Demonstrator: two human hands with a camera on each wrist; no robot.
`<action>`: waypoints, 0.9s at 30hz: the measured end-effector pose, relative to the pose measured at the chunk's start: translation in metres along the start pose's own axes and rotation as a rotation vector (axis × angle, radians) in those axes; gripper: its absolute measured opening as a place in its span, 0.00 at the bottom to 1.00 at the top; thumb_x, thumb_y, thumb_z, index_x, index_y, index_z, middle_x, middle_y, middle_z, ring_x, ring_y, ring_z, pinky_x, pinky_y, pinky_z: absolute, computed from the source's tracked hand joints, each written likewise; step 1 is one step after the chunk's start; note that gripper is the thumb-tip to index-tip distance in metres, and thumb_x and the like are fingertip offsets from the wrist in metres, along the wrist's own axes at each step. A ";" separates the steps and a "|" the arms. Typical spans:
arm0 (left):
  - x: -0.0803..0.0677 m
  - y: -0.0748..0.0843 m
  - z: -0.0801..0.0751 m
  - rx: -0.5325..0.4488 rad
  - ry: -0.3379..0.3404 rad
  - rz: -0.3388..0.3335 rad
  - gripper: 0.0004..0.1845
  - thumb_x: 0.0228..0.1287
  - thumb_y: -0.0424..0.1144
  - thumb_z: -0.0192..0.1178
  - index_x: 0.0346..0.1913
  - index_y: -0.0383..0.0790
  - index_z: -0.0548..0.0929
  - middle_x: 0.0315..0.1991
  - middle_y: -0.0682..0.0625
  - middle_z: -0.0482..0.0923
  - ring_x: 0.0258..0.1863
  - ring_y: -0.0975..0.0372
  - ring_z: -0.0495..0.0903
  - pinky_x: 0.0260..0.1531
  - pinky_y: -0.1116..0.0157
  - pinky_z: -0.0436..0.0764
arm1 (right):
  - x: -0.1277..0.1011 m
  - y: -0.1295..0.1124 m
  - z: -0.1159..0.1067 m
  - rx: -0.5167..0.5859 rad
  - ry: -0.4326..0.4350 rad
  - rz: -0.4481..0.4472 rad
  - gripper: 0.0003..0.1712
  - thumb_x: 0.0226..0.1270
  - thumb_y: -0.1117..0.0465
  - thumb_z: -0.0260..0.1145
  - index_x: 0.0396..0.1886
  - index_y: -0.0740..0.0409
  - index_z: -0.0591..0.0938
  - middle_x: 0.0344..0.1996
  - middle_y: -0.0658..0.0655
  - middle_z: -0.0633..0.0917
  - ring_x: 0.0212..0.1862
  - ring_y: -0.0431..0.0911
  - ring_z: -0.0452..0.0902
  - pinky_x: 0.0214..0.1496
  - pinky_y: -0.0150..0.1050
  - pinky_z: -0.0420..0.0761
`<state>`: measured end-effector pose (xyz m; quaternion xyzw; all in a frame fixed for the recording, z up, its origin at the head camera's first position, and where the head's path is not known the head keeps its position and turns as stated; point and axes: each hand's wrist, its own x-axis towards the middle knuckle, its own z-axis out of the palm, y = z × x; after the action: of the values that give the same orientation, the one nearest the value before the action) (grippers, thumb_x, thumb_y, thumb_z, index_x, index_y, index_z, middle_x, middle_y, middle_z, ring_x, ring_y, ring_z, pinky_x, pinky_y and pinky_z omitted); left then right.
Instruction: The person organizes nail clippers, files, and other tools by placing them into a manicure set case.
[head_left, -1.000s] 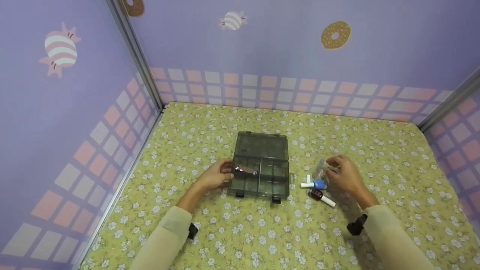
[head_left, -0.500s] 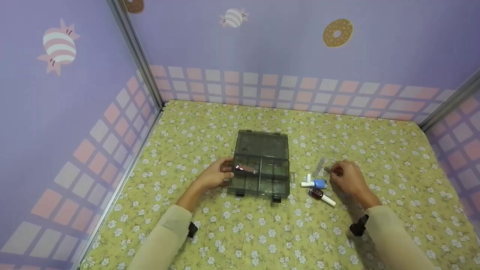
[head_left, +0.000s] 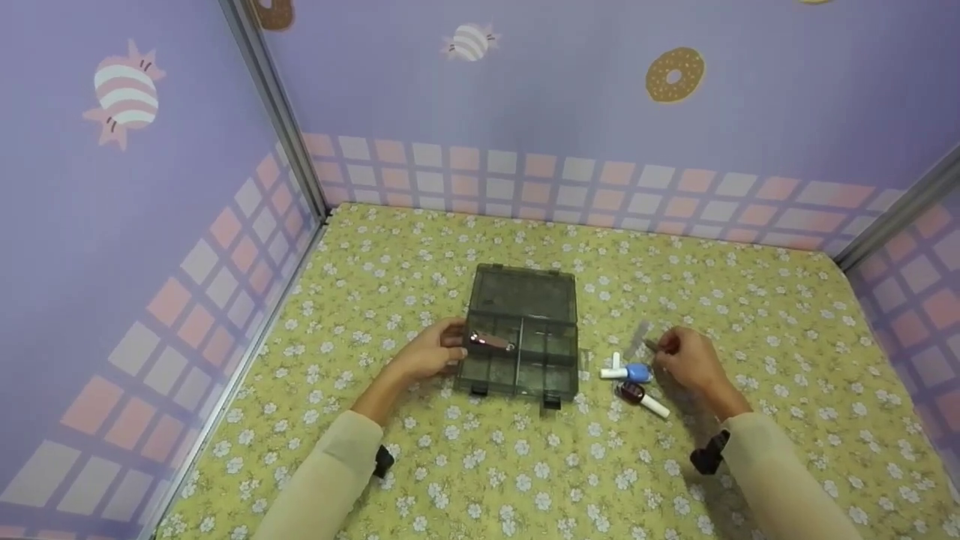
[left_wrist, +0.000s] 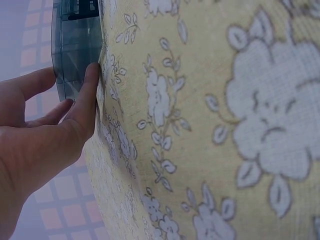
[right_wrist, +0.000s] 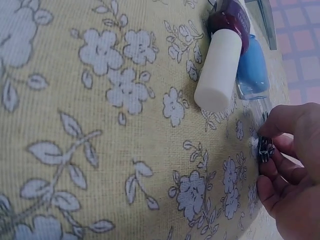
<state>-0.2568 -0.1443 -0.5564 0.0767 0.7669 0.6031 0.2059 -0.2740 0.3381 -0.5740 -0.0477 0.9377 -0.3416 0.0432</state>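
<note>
A smoky clear compartment box [head_left: 523, 296] lies open in the middle of the flowered cloth. One of its left compartments holds a pinkish metal piece [head_left: 491, 342]. My left hand [head_left: 431, 352] rests against the box's left wall [left_wrist: 75, 45] with fairly straight fingers [left_wrist: 90, 95]. To the right of the box, my right hand [head_left: 686, 361] pinches a small thin dark metal item [right_wrist: 264, 149] just above the cloth. Beside it lie a blue polish bottle [head_left: 634, 370] and a dark red bottle with a white cap [head_left: 643, 396], which the right wrist view shows close up [right_wrist: 227, 22].
The flowered yellow cloth [head_left: 525, 465] covers the whole floor. Purple panel walls with a pink checked band close it in at the left, back and right. Black wrist straps [head_left: 705, 457] sit on both sleeves.
My right hand has lowered with the small item and moved slightly left towards the bottles. The left hand and the box have stayed put.
</note>
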 end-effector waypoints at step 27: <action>-0.003 -0.002 0.000 -0.067 0.002 -0.041 0.34 0.79 0.26 0.56 0.83 0.33 0.59 0.75 0.34 0.68 0.72 0.44 0.73 0.60 0.45 0.81 | 0.014 -0.089 0.040 0.268 0.156 -0.136 0.07 0.73 0.64 0.73 0.46 0.64 0.89 0.39 0.60 0.89 0.40 0.49 0.84 0.39 0.31 0.81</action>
<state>-0.2535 -0.1456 -0.5577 0.0533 0.7478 0.6243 0.2196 -0.2778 0.2436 -0.5479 -0.0784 0.8789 -0.4682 -0.0470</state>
